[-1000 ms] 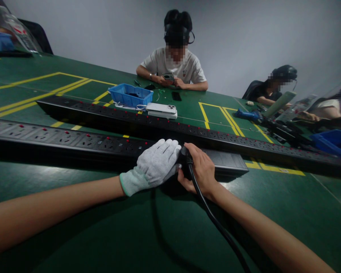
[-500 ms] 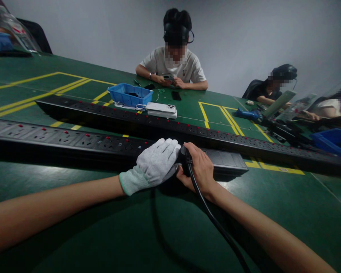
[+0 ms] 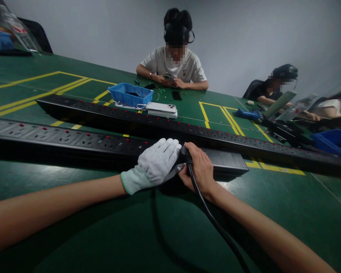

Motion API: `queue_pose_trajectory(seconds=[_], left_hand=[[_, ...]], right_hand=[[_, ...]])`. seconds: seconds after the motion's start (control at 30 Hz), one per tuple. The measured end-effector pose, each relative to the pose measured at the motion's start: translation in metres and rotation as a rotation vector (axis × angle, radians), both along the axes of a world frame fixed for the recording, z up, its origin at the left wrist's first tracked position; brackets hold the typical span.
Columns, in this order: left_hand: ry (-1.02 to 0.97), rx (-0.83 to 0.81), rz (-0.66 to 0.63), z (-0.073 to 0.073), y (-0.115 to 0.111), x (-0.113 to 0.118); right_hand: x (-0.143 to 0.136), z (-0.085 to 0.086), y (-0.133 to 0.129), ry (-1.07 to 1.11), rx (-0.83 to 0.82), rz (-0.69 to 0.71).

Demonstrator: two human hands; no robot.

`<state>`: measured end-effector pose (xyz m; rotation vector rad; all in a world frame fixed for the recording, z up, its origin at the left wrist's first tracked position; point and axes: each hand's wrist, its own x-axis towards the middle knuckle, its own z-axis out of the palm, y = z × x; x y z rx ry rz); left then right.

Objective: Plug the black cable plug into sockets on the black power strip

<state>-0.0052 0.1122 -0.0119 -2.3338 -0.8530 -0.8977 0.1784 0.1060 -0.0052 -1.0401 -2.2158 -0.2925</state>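
Note:
A long black power strip (image 3: 74, 138) with rows of sockets and small red lights lies across the green table in front of me. My left hand (image 3: 161, 161), in a grey-white glove, is laid over its top with fingers together and thumb on the near side, gripping the strip. Right beside it, my bare right hand (image 3: 198, 167) is closed around a black plug (image 3: 184, 150) at the strip. The plug's black cable (image 3: 207, 212) runs down toward me. Whether the pins are inside a socket is hidden by my hands.
A second black power strip (image 3: 116, 116) lies just beyond. Behind it are a blue bin (image 3: 130, 93) and a white phone (image 3: 162, 108) on a white box. A person (image 3: 173, 68) sits opposite, handling a small device. Another blue bin (image 3: 333, 143) stands at right.
Both hands stay at the same place on the strip. My left hand has shifted very slightly right, with its thumb nearer the plug.

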Motion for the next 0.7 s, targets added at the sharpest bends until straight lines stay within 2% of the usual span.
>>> queue_pose_trajectory(seconds=[0.7], left_hand=[[0.052, 0.035, 0.033, -0.0062, 0.0021, -0.0009]], right_hand=[[0.0043, 0.0053, -0.001, -0.014, -0.015, 0.053]])
